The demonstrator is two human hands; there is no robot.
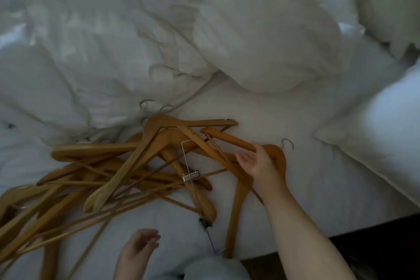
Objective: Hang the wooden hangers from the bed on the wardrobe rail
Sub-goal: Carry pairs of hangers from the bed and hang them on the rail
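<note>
A tangled heap of several wooden hangers [118,173] with metal hooks lies on the white bed [306,184], spreading from the centre to the lower left. One of them carries a metal clip bar [191,176]. My right hand [256,162] grips the rightmost wooden hanger [278,157] near its neck, just below its hook, on the right side of the heap. My left hand [138,250] hovers low at the bottom centre, fingers loosely curled and apart, holding nothing. No wardrobe rail is in view.
A rumpled white duvet [91,41] covers the bed's left and back. White pillows [272,36] lie at the back right, another pillow [375,134] at the right. The bed's front edge meets a dark floor [375,245] at the lower right.
</note>
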